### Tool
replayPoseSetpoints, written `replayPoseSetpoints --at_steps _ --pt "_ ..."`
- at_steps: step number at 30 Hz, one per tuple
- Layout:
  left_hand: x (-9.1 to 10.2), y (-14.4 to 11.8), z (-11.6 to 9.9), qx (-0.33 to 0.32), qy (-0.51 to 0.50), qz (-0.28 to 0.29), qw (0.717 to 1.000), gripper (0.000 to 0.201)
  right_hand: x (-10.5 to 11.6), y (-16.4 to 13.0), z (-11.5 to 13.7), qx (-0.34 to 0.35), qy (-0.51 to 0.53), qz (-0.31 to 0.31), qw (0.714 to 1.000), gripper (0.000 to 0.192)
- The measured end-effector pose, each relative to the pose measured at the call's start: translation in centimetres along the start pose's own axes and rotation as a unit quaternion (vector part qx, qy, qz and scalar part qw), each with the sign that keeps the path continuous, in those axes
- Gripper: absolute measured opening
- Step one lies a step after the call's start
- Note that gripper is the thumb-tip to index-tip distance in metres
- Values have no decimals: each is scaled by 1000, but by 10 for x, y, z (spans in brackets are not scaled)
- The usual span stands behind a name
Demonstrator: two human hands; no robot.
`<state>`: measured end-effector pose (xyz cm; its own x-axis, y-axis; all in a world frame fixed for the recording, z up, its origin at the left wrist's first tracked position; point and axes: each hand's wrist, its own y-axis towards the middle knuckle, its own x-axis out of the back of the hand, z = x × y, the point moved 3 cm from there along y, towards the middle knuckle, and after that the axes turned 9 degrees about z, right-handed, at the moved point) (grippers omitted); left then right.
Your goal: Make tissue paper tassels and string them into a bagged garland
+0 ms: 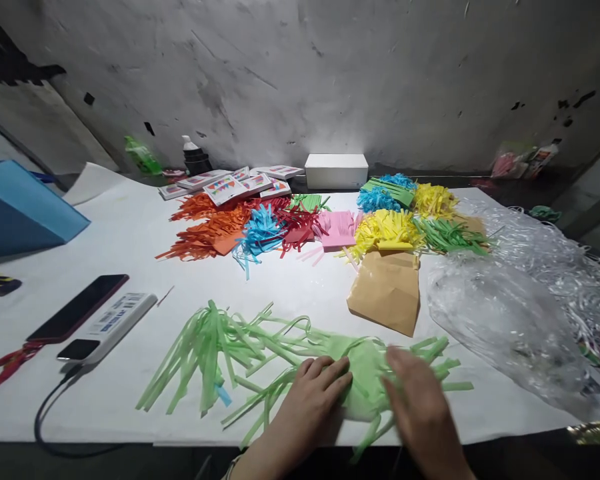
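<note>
Hands (365,400) flat on green fringe (260,350), lengthwise left-right

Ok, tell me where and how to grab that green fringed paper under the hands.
Probably best at the uncut middle of the green fringed paper, where the left hand and right hand press it flat on the table. Come from above at the near edge and pinch the solid part, since the loose strips fan outward and would likely tear or slip.
</note>
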<state>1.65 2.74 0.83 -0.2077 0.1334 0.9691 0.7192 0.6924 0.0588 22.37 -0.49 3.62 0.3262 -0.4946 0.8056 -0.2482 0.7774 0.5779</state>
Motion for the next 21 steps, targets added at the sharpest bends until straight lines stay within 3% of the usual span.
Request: replayPoseSetpoints --at_steps 1,3,5,9,13,16,21 --pt "-1 0 0 4 -1 -9 1000 40 -3 -2 15 63 40 26 997 26" --pt "-1 1 2 3 -6 -22 1000 40 -12 -6 37 123 81 66 987 26" --pt "0 1 4 -14 -11 -31 999 32 -21 -12 45 123 90 69 986 26" --pt "10 -4 9 -38 -36 -72 996 14 -26 -21 37 121 108 44 986 33" --pt "15 -14 8 -70 -97 -50 992 10 -20 -22 32 107 162 61 979 29" --pt "13 -19 10 -10 -124 -39 992 15 -22 -15 34 46 175 72 981 23" --pt "9 -2 20 186 -95 54 977 21 -46 8 29 -45 103 108 988 26"
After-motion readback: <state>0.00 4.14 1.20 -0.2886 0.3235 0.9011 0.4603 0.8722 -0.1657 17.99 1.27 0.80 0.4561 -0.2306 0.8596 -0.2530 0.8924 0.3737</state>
